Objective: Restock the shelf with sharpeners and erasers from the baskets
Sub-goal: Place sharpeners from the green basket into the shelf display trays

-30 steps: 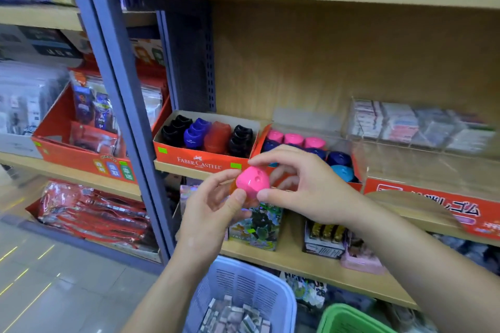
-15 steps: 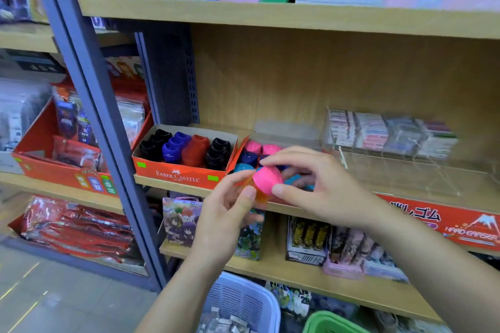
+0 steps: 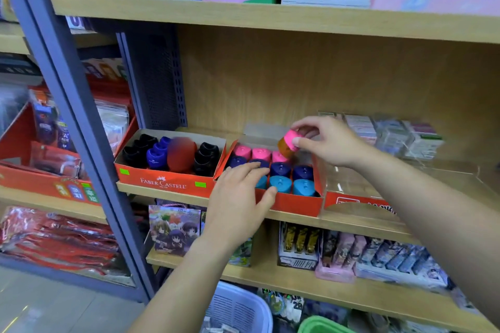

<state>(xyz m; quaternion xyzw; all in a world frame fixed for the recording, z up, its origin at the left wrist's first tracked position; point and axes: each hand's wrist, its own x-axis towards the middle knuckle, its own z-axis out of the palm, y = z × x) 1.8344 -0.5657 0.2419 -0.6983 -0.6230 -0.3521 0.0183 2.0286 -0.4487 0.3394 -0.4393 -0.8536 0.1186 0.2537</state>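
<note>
Location: stationery shop aisle, middle tier of a light wooden shelf board (image 3: 351, 227) carried on a grey-blue steel upright (image 3: 89, 143).

Item 1: red cardboard display tray (image 3: 292, 205). It stood at the board's front edge, just beside a second red cardboard tray marked Faber-Castell (image 3: 162, 182). It held small plastic sharpeners in rows: 3 pink ones (image 3: 261, 154) at the back, dark blue ones (image 3: 280, 169) in the middle, light blue ones (image 3: 304, 186) in front. The right end of the back row appeared unfilled.

Item 2: pink-capped sharpener with an orange translucent body (image 3: 289, 143), the piece being stocked. It hung tilted just above that right-end gap, clear of the tray. The right hand (image 3: 327, 143) pinched it by the cap between thumb and fingertips, from above. Judged reason: the body could then go down first into the row, matching its pink neighbours.

Item 3: left hand (image 3: 238, 197), holding nothing. Its fingers lay nearly straight over the tray's front-left sharpeners, thumb against the front wall. Judged reason: to steady a light tray against sliding during placement.

Item 4: 2 supply baskets at the lower edge, 1 pale lilac plastic basket (image 3: 238, 308) and 1 green plastic basket (image 3: 322, 327). Contents were barely visible.

Item 5: clear plastic bin of packaged erasers (image 3: 392, 138), right of the tray.
</note>
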